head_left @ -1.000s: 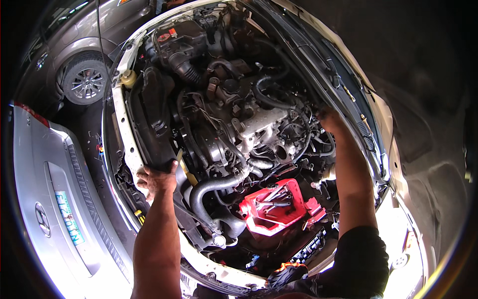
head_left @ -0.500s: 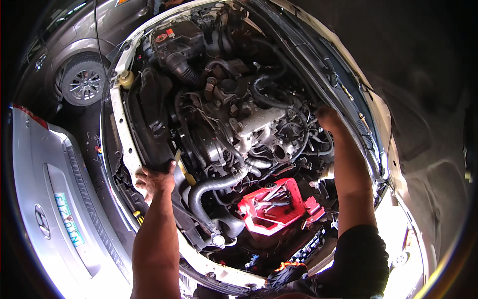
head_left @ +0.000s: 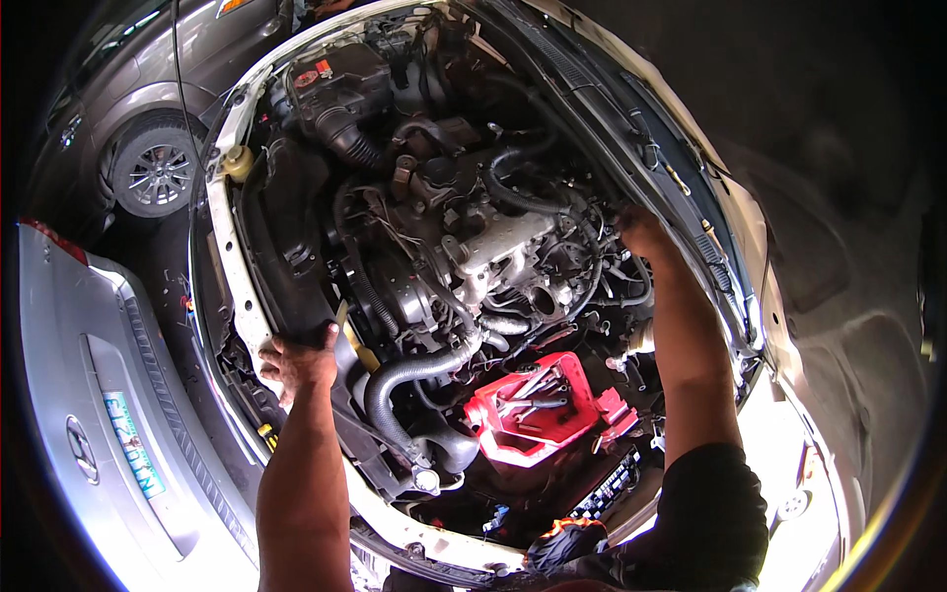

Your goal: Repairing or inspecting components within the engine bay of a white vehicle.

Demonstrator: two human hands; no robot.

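Note:
My left hand (head_left: pixel 301 365) braces on the pale front panel (head_left: pixel 234 237) of the engine bay, fingers curled over its edge and thumb raised. Across the engine (head_left: pixel 508 247), my right hand (head_left: pixel 641 235) reaches to the far right side, beside hoses and wiring near the windshield end. Its fingers are bent and in shadow; what they hold, if anything, is hidden. Between my arms sits a red cut-open plastic container (head_left: pixel 538 449) with several wrenches (head_left: pixel 533 395) lying in it.
A ribbed grey hose (head_left: pixel 390 385) curves ahead of the red container. A strip of sockets (head_left: pixel 607 483) lies near the fender. A yellow-handled tool (head_left: pixel 360 350) stands by the radiator cover. A silver car (head_left: pixel 109 395) and a dark car (head_left: pixel 158 163) are parked on the left.
The whole view has shifted slightly, so the scene sits a little further left. My left hand keeps its place on the panel; my right hand stays at the same spot, turned slightly.

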